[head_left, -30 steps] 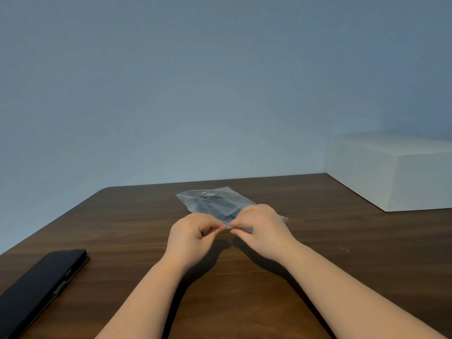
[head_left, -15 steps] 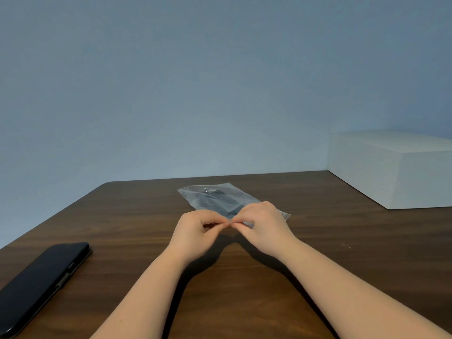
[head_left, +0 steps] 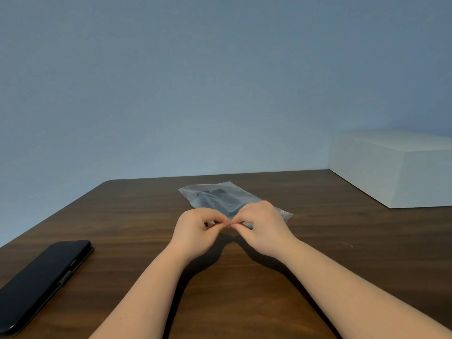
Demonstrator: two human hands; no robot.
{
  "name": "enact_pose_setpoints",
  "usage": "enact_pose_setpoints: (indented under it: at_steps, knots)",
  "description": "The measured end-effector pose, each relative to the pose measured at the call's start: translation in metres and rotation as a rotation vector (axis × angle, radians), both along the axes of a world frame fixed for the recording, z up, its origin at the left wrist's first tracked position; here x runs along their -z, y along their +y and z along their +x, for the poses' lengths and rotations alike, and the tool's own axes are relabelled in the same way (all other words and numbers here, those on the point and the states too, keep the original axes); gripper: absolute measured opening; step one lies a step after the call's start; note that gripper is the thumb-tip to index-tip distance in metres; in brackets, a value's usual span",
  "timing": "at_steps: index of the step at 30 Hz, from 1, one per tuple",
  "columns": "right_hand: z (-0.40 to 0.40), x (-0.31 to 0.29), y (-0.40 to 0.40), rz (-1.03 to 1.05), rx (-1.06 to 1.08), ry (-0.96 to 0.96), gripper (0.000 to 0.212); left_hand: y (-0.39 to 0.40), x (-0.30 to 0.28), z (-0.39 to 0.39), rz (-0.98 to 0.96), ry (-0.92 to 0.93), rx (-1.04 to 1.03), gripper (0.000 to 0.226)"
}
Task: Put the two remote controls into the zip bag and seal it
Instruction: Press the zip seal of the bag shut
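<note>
While the zip bag (head_left: 220,199) is lying flat on the dark wooden table (head_left: 318,241), you are pinching its near edge with both hands. Your left hand (head_left: 195,228) and right hand (head_left: 263,226) are meeting fingertip to fingertip, each one clamped on the bag's edge. The two remote controls (head_left: 215,200) are showing as dark shapes inside the clear plastic. A black phone (head_left: 39,282) is lying near the table's left edge, and a white box (head_left: 401,172) is sitting at the far right.
</note>
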State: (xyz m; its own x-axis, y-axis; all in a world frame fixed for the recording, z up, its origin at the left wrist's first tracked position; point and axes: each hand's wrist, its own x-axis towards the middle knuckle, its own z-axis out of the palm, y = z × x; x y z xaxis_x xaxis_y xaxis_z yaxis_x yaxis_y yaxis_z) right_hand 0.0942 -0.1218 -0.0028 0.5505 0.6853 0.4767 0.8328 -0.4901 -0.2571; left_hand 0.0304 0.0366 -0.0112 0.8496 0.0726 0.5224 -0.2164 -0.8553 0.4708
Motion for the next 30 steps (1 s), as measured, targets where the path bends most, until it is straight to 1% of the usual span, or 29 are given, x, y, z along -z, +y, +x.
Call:
enact_pose_setpoints:
  at_steps: [3,7,10,13,24,26,28,30]
  knots:
    - [0.0001,0.0016,0.0005,0.011,-0.004,-0.034,0.020,-0.0008,-0.0004,0.0000,-0.032,-0.021,-0.018,0.011]
    - [0.0023,0.0012,-0.0020,0.058,0.030,-0.038,0.022,-0.0006,-0.0003,0.0013,-0.143,-0.052,-0.047,0.010]
    - [0.0034,0.0007,-0.0031,0.049,0.049,-0.038,0.022,-0.0022,-0.0001,0.0016,-0.172,-0.053,-0.023,0.010]
    - [0.0039,0.0012,-0.0028,0.028,0.047,-0.040,0.022,-0.0031,-0.0003,0.0010,-0.124,-0.028,0.008,0.006]
    - [0.0020,0.0030,0.0000,0.006,0.000,-0.096,0.024,0.0014,0.0024,0.0024,0.030,-0.055,-0.001,0.011]
    - [0.0024,0.0042,0.0008,-0.004,-0.012,-0.110,0.024,0.0010,0.0034,0.0026,0.056,-0.084,-0.013,0.010]
    - [0.0030,0.0056,0.0013,0.005,-0.019,-0.151,0.023,0.0006,0.0033,0.0022,0.050,-0.111,-0.038,0.008]
    - [0.0046,0.0056,0.0006,0.043,-0.015,-0.203,0.022,0.0020,0.0016,0.0014,-0.029,-0.120,-0.068,0.007]
